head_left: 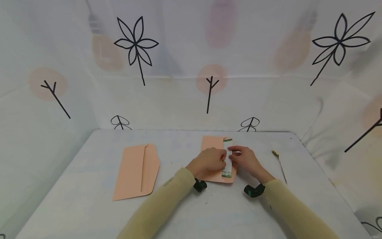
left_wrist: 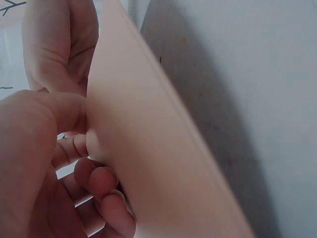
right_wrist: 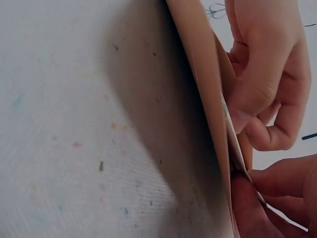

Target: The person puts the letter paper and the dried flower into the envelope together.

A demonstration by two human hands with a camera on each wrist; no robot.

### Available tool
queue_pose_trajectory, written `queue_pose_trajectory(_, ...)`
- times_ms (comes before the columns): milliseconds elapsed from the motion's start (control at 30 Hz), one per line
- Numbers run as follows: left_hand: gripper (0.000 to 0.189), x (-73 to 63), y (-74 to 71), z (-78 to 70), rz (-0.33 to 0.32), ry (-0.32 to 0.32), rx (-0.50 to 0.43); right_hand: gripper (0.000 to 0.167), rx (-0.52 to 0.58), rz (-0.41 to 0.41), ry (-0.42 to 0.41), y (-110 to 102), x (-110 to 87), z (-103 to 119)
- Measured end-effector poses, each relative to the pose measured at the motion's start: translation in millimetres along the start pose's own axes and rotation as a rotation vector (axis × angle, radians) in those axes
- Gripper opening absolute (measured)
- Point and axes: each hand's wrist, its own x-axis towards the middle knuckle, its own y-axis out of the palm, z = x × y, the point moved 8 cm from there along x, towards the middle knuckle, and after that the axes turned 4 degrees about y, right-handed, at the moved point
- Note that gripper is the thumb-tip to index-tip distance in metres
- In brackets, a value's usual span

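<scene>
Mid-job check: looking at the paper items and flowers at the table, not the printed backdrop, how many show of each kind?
Envelopes: 2
White card: 1
Flower: 1
Total: 4

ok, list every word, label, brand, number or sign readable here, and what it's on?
Readable text: none.
Left sleeve: small dark lettering, too small to read.
White card strip: green print at both ends, no words I can make out.
Left envelope, right envelope: no visible lettering.
Backdrop: drawings only.
</scene>
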Motion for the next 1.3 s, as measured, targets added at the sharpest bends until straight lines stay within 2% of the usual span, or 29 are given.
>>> queue_pose_trajectory(167,0.011,-0.2,-0.3,-2.6,-0.033,-0.019,-0.011,0.039,0.008,0.007,-0.012,5.3,2.1,-2.0)
queue_pose_trajectory(400,0.005,3.5,3.2,-1.0,-0.001,-0.067,0.035,0.041,0.013,0.013,0.006,9.7,2.3,-6.3)
queue_pose_trajectory(500,0.005,4.5,1.5,-2.2,0.003,-0.071,0.097,0.040,0.020,0.016,0.015,10.0,1.8,-6.3)
queue_pose_trajectory(667,0.008,4.6,-1.4,-5.7,0.000,-0.042,0.237,0.040,0.028,0.022,0.011,9.6,0.4,-6.1)
queue_pose_trajectory(800,0.012,6.1,-1.0,-4.9,0.023,-0.047,0.281,0.041,0.036,0.025,0.006,9.7,-0.8,-6.5)
queue_pose_trajectory(900,0.015,6.4,1.0,-2.5,0.051,-0.055,0.256,0.040,0.046,0.021,-0.001,10.2,-0.5,-7.0)
queue_pose_trajectory(1133,0.018,8.1,10.3,9.0,0.141,-0.045,0.079,0.040,0.083,0.030,-0.024,10.8,2.1,-7.9)
queue_pose_trajectory(1300,0.022,8.5,8.3,10.7,0.130,0.008,-0.026,0.041,0.072,0.026,-0.034,7.3,4.0,-4.4)
